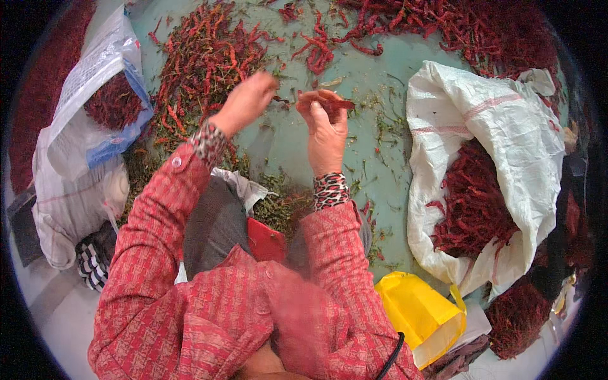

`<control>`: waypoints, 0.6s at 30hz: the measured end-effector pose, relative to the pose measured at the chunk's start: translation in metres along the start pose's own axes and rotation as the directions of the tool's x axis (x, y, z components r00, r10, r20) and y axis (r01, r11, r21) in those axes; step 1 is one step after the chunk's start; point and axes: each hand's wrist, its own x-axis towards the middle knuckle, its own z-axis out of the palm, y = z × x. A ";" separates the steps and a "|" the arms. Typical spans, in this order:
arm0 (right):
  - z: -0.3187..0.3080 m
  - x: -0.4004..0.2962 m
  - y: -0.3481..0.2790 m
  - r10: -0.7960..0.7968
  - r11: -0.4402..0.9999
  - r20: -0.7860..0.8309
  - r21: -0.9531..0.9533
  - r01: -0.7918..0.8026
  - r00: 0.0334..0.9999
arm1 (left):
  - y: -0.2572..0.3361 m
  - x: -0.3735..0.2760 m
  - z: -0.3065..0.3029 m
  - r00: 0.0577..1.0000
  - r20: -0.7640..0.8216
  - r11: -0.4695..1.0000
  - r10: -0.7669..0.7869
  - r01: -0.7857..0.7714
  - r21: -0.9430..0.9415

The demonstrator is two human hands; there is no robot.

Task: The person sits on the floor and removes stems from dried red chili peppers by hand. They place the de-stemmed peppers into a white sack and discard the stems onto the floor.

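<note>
My right hand [325,121] is raised over the floor with a dried red chili pepper [338,103] pinched between thumb and fingers. To its left, my left hand [249,99] is blurred, its fingers curled, close to the right edge of a heap of dried red chilies with stems [204,71]; whether it holds anything cannot be told. A dark chili piece [281,100] shows just beside its fingertips. A few loose chilies [319,52] lie on the green floor beyond both hands.
An open white woven sack of chilies [427,109] stands at the right, a yellow bag [408,304] below it. Another sack [71,109] is at the left. A large chili pile [494,33] spreads at the top right. Green stems [275,204] lie between my legs.
</note>
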 end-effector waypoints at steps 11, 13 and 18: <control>-0.019 0.036 0.003 0.152 0.988 -0.249 0.025 -0.151 0.956 | -0.037 0.096 0.011 0.985 0.083 0.911 -0.151 0.107 0.397; -0.018 0.037 0.003 0.165 0.986 -0.226 0.008 -0.168 0.960 | -0.029 0.083 -0.008 0.951 0.115 0.957 -0.287 0.279 0.078; -0.012 0.033 0.012 0.238 0.947 -0.173 -0.176 -0.267 0.956 | 0.005 0.032 -0.013 0.910 -0.001 0.863 -0.415 0.393 -0.319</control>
